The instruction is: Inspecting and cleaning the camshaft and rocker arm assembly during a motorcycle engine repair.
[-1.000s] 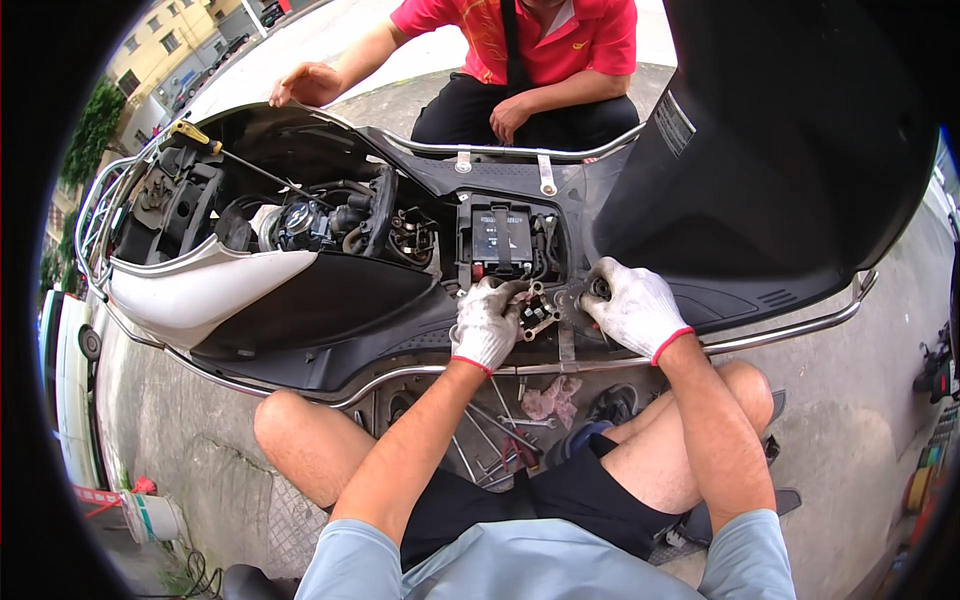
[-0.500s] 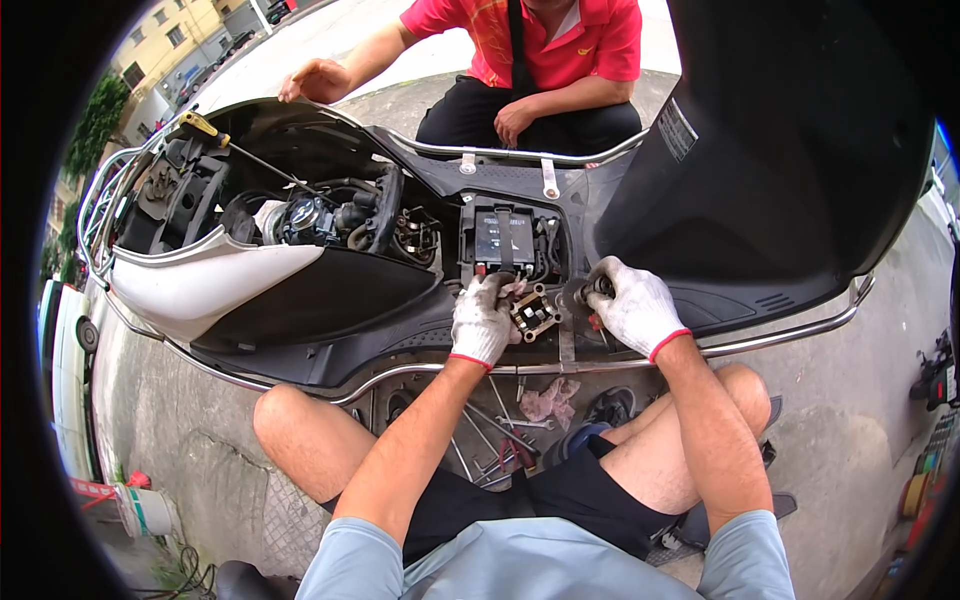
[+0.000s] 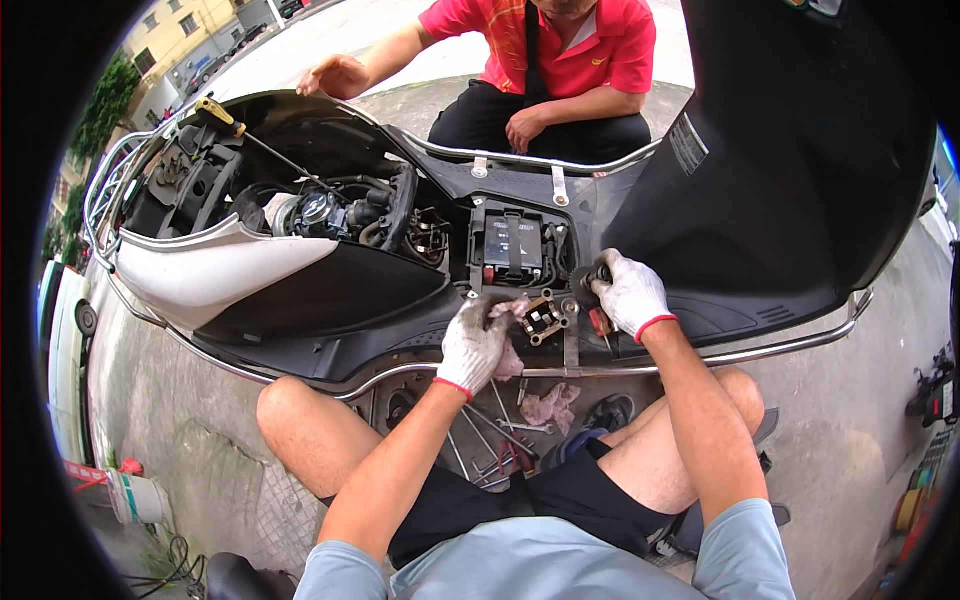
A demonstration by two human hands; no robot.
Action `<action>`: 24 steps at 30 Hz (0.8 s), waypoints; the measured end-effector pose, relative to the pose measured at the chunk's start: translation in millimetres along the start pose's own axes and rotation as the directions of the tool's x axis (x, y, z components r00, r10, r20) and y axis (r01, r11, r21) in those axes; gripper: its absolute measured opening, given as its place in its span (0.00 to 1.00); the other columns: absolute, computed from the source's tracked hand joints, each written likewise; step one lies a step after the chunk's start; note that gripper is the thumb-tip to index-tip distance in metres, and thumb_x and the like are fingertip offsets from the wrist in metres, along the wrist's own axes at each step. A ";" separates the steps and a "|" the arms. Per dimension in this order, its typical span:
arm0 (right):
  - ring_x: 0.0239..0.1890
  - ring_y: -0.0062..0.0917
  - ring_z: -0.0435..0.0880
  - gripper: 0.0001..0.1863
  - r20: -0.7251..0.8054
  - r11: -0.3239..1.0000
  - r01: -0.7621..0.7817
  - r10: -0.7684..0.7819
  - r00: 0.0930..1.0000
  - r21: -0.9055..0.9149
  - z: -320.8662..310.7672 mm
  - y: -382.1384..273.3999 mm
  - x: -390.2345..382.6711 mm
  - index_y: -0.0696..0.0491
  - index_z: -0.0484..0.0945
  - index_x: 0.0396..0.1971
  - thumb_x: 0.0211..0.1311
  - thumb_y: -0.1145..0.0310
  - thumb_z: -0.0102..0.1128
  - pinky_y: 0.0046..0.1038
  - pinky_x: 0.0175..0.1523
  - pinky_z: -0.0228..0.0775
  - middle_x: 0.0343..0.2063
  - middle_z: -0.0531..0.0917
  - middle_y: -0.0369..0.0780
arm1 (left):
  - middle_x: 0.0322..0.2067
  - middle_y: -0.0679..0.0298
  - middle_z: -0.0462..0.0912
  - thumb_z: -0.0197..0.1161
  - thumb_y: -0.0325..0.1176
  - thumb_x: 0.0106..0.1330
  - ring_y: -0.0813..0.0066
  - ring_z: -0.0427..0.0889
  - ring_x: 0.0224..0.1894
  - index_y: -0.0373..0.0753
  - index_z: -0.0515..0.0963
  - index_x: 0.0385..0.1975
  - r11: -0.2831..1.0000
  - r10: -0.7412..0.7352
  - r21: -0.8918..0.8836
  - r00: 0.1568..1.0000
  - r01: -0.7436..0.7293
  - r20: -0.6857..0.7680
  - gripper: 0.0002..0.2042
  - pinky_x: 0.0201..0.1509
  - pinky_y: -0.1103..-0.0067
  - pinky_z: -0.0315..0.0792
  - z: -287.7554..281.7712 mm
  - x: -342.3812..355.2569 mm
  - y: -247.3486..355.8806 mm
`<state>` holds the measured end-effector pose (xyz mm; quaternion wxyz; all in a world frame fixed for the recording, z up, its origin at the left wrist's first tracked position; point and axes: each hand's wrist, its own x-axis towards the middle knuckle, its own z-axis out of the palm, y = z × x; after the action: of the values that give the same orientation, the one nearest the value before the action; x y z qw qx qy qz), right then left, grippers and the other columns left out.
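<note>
My left hand [image 3: 474, 345], in a soiled white knit glove with a red cuff, pinches a pinkish rag [image 3: 509, 362] that hangs below its fingers. Just right of it, a squarish metal engine part [image 3: 543, 318] with lugs at its corners lies on the scooter's black footboard [image 3: 400, 335]. My right hand [image 3: 634, 292], gloved alike, has its fingers closed round a dark round part [image 3: 582, 284]; its underside is hidden. Below that hand lies a screwdriver with a red handle [image 3: 600, 321]. Behind the metal part, a black battery [image 3: 512, 245] sits in an opened floor compartment.
Across the scooter crouches a person in a red shirt [image 3: 625, 60], one hand over the tail. A long yellow-handled screwdriver [image 3: 220, 116] rests across the exposed engine bay. Wrenches, red-handled pliers [image 3: 517, 458] and another rag [image 3: 551, 405] lie on the ground between my legs. A chrome rail [image 3: 700, 353] edges the footboard.
My left hand has drawn down and left with the rag, away from the metal part. My right hand has shifted slightly up, still holding the dark round part. The whole view has moved a little.
</note>
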<state>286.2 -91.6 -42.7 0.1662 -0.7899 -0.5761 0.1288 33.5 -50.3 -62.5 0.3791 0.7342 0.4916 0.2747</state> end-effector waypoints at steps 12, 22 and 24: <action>0.45 0.45 0.84 0.16 0.094 0.997 0.034 -0.027 0.995 -0.075 16.9 3.7 5.4 0.55 0.76 0.47 0.63 0.63 0.63 0.44 0.51 0.75 0.39 0.85 0.48 | 0.48 0.45 0.84 0.61 0.45 0.67 0.49 0.82 0.53 0.34 0.80 0.53 0.995 -0.007 0.078 0.746 -0.060 0.666 0.22 0.56 0.66 0.74 19.1 -53.2 -3.4; 0.47 0.44 0.84 0.18 0.144 0.988 0.009 0.013 0.990 -0.151 7.7 0.1 3.7 0.54 0.76 0.50 0.64 0.61 0.61 0.42 0.53 0.76 0.41 0.84 0.48 | 0.47 0.42 0.83 0.59 0.46 0.66 0.45 0.82 0.52 0.36 0.80 0.53 0.977 -0.105 0.207 0.735 -0.048 0.670 0.22 0.56 0.63 0.75 45.1 -57.6 -39.6; 0.50 0.44 0.83 0.21 0.151 0.987 -0.003 0.027 0.988 -0.159 6.1 -3.4 1.8 0.53 0.76 0.53 0.64 0.59 0.62 0.42 0.55 0.76 0.49 0.81 0.49 | 0.48 0.43 0.83 0.59 0.46 0.66 0.45 0.81 0.53 0.38 0.80 0.53 0.964 -0.182 0.266 0.714 -0.006 0.676 0.22 0.57 0.64 0.75 54.2 -58.2 -54.2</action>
<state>281.3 -88.2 -46.8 0.0573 -0.7928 -0.5895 0.1440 26.5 -107.5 -139.5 0.4536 0.8003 0.3783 -0.1033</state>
